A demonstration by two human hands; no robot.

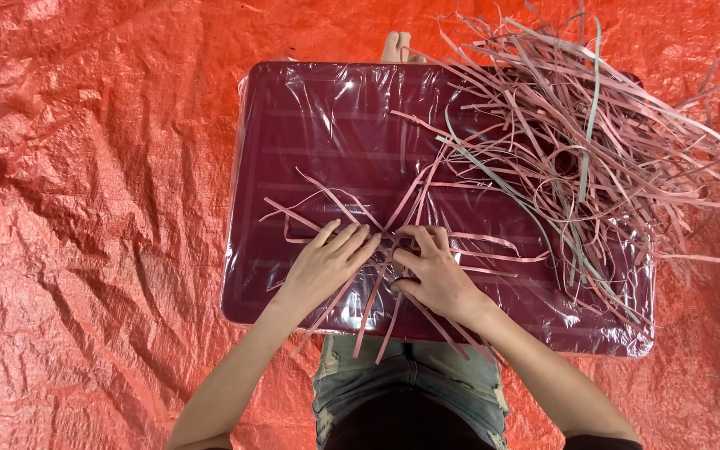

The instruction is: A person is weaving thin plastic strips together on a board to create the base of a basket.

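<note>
The left hand (327,262) lies flat, fingers spread and pressed down on a small bunch of pink strips (385,250), pinning them rather than closing around them. The right hand (431,271) meets it at the same spot, fingertips curled and pinching the strips where they cross; whether any strip is fully gripped between thumb and finger cannot be told, since the fingers hide the contact.

The bunch sits near the front edge of a dark red tray (247,208) wrapped in clear shiny film, which rests across the person's lap. Strip ends fan out from the crossing, some toward the far side of the tray and some hanging past the near edge over the jeans (352,383).

The strips look thin, flat and very light, like split cane or paper ribbon. They bend easily but hold a springy curve, so they probably tend to flick out of place unless held down. The film under them looks slick, so they would likely slide. The safest place to hold appears to be right at the crossing, flat against the tray, not at the loose ends.

A large loose pile of strips (593,158), mostly pink with a few pale green, covers the tray's right side and spills off it. An orange plastic sheet (85,208), crinkled, lies under everything.
</note>
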